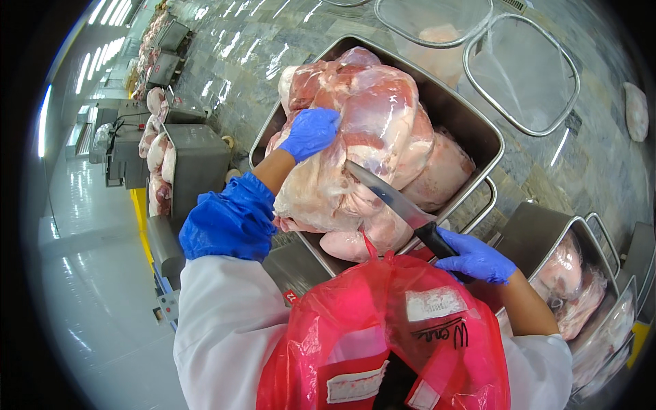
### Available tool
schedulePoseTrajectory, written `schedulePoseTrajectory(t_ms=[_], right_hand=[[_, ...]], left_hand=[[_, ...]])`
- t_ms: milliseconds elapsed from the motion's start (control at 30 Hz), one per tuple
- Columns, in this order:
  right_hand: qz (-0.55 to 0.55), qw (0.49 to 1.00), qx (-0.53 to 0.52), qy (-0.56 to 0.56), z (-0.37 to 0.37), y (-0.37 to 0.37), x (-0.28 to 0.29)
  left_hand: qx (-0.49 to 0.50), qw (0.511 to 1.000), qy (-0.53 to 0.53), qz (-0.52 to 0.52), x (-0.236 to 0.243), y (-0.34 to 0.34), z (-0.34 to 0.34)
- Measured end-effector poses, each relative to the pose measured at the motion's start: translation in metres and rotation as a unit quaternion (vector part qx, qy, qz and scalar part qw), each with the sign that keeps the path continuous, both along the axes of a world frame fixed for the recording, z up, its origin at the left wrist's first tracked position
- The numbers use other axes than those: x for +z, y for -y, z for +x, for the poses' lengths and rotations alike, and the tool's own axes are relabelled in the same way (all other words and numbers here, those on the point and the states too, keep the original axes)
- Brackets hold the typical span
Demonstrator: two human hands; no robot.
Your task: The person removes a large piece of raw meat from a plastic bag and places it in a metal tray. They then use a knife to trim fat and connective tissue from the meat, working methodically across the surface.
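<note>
My left hand (312, 134), in a blue glove, is closed on the upper left of a large piece of raw meat (380, 109); its fingertips are partly hidden. The meat is red with pale fat and lies on top of other pieces in a steel bin (486, 140). In my right hand (477, 258), also gloved in blue, is the black handle of a knife (389, 195). The long blade points up and left, its tip against the meat just right of and below my left hand.
More steel bins with meat stand at lower right (581, 239) and along the left (184, 160). Metal-framed hoops with clear plastic (523, 75) are at the upper right. A piece of meat (635, 111) lies on the tiled floor (225, 41) at far right.
</note>
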State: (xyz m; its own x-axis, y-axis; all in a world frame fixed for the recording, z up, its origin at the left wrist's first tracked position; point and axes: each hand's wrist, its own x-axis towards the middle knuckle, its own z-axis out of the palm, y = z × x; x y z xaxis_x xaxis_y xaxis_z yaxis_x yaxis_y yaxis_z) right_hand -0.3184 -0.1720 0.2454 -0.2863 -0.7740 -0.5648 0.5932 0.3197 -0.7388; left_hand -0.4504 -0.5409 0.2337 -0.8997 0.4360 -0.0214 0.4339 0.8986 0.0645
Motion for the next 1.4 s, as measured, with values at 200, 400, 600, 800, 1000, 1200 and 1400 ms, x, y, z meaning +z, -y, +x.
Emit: schedulePoseTrajectory(t_ms=[200, 400, 600, 800, 1000, 1200, 1400], right_hand=[[-0.007, 0.999, 0.028, 0.038, -0.022, 0.005, 0.024], [-0.020, 1.000, 0.001, 0.002, -0.013, 0.017, 0.007], [-0.002, 1.000, -0.015, 0.016, -0.028, -0.016, 0.031], [0.132, 0.976, 0.023, -0.172, -0.046, -0.050, 0.062], [0.164, 0.753, 0.085, -0.631, -0.082, -0.015, 0.094], [0.242, 0.584, 0.218, -0.744, -0.115, 0.039, 0.150], [0.255, 0.538, 0.296, -0.748, -0.123, 0.080, 0.194]], left_hand=[[0.055, 0.997, -0.029, -0.038, 0.009, -0.020, 0.042], [0.081, 0.988, 0.072, 0.109, 0.014, -0.023, 0.051], [0.153, 0.973, 0.067, 0.158, 0.016, -0.025, 0.054], [0.187, 0.980, -0.070, 0.018, 0.023, -0.022, 0.041], [0.162, 0.984, -0.033, 0.066, -0.008, 0.013, 0.032], [0.178, 0.982, 0.051, 0.040, 0.013, 0.015, 0.037], [0.150, 0.976, 0.091, 0.126, 0.018, 0.037, 0.034]])
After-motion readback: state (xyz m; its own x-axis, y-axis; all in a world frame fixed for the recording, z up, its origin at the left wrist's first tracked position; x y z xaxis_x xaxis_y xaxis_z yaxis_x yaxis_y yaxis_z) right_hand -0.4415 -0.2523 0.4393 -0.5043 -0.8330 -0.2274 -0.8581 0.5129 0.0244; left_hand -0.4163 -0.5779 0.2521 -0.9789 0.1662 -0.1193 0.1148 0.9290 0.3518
